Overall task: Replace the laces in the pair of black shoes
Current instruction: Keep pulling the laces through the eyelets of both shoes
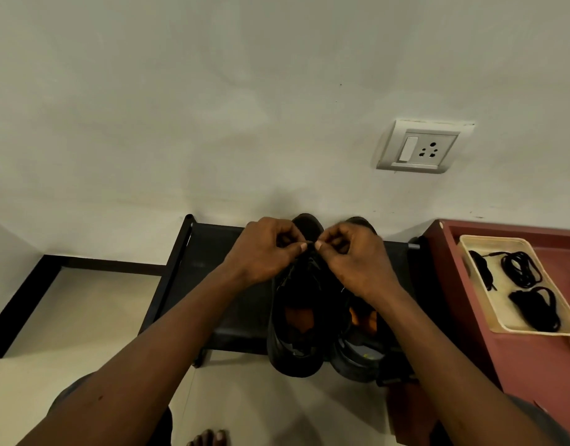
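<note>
White wall (213,91), socket (422,147), black rack (209,252); left hand (262,252), right hand (357,262) pinching lace (310,253) over shoes (293,336); tray (499,300) beside.

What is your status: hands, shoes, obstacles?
Both pinch lace of left shoe: left hand, right hand. Beside it, right shoe, on black rack. Nothing in the way.

Pinched lace (310,256) dark, indistinct.

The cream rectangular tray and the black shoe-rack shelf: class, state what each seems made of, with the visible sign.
Cream rectangular tray: probably plastic, matte; thin raised rim, rounded corners. Black shoe-rack shelf: seemingly fabric on a tube frame; dull surface, rounded bar ends.
</note>
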{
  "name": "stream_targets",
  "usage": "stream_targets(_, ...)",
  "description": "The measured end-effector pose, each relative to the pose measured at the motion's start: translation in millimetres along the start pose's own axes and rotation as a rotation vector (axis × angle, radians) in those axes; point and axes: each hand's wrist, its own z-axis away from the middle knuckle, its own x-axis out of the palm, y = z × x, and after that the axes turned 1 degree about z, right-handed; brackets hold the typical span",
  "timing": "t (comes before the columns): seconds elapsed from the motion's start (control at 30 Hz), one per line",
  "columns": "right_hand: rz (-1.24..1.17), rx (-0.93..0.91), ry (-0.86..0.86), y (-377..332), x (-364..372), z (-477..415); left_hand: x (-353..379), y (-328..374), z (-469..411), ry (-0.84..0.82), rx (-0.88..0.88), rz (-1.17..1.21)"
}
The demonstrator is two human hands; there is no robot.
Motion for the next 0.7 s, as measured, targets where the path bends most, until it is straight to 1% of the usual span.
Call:
stream_targets(0.13,0.189,0.07,-0.179,2.4,7.0,16.7,6.1,-4.2,7.3,-0.129,-0.019,-0.165)
stream_targets(0.2,0.3,0.074,-0.206,0.5,12.7,21.9,9.4,-4.8,9.2,-0.153,-0.035,-0.195)
stream_targets(0.27,0.319,0.079,-0.205,-0.2,17.1,23.4,11.8,-5.2,9.3,-0.152,-0.054,-0.204)
stream_targets(0.37,0.232,0.138,-0.182,3.9,15.6,20.8,16.4,-6.0,7.5,-0.178,-0.066,-0.253)
stream_targets(0.5,0.063,0.279,-0.166,15.1,9.7,15.4,23.6,-7.7,5.4,-0.181,-0.055,-0.345)
stream_targets(0.6,-0.072,0.368,-0.147,19.5,9.8,13.5,30.4,-7.0,5.9,-0.129,-0.051,-0.34)
stream_targets(0.7,-0.155,0.418,-0.127,20.3,9.9,12.9,38.1,-5.8,8.2,-0.051,-0.018,-0.314)
